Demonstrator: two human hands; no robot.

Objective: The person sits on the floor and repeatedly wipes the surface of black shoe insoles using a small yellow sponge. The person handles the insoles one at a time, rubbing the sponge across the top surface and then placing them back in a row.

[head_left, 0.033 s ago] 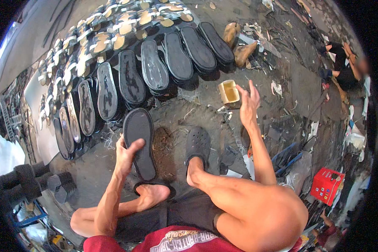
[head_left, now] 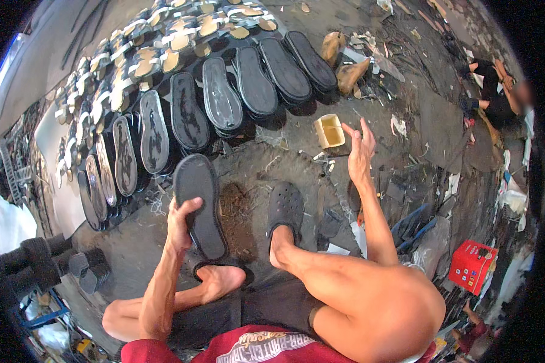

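My left hand (head_left: 180,224) grips a black shoe sole (head_left: 198,187) by its left edge, with the thumb across its flat upper face. The sole stands in front of my left foot, toe end away from me. My right hand (head_left: 361,148) is beside a small yellowish open box (head_left: 329,131) with pale liquid-looking stuff in it. Its fingers are stretched and apart, one fingertip near the box's right rim. Beyond both hands, black soles (head_left: 223,97) lie in a curved row of stacks, several with shiny wet-looking faces.
Sandal uppers with white straps (head_left: 145,60) fill the far left. Two brown shoe lasts (head_left: 352,75) lie past the box. A red carton (head_left: 471,266) sits at right. Scraps litter the right-hand floor. Another person (head_left: 496,91) is at the far right. Dark clogs (head_left: 286,206) are on my feet.
The sole in my left hand has shifted slightly left and tilted. My right hand has moved very slightly beside the box.
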